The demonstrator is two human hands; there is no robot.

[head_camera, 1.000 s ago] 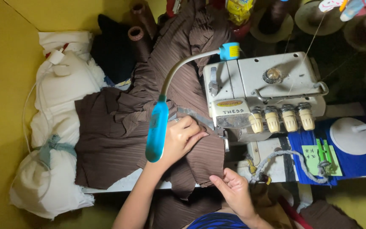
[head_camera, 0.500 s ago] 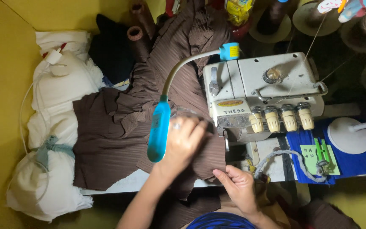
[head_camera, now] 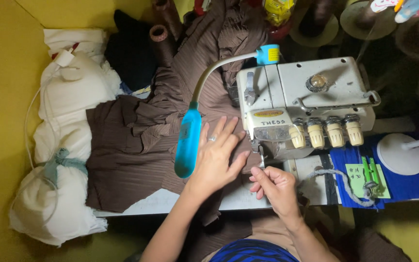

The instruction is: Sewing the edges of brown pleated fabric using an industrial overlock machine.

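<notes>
The brown pleated fabric (head_camera: 136, 145) lies in soft ribbed folds under the left hand (head_camera: 217, 155) and trails away to that hand's left and up behind the white overlock machine (head_camera: 306, 104). The left hand is spread flat, fingers fanned, pressing the cloth just beside the needle area. The right hand (head_camera: 275, 187), nearer the body, pinches the fabric edge at the presser foot between thumb and fingertips. To do this well, the edge should probably be kept straight and lightly taut, fingers clear of the needle. A blue gooseneck lamp (head_camera: 188, 143) hangs beside the left hand; white stuffed bags (head_camera: 69, 126) sit well beyond it.
</notes>
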